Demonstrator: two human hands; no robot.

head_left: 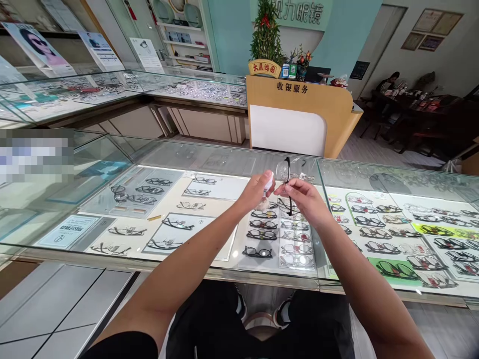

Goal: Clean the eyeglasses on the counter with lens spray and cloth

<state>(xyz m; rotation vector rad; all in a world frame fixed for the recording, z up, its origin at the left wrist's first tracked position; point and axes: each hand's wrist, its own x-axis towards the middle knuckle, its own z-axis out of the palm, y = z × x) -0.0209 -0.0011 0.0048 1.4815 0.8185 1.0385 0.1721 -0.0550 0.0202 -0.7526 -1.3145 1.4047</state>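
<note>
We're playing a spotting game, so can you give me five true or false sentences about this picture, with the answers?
1. The right hand holds a pair of glasses. True.
2. The left hand is empty. False: the left hand grips something white, partly hidden.
3. Dark writing shows on the wooden desk. True.
4. The glass case is bare. False: many other glasses lie in the glass case.
5. Four framed papers hang on the wall. True.

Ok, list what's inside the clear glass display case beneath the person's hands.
Inside: rows of dark-framed and transparent eyeglasses, a pale-blue printed card, and a thin yellow strip. The left hand, right hand and bare forearms hide what lies behind them.
</note>
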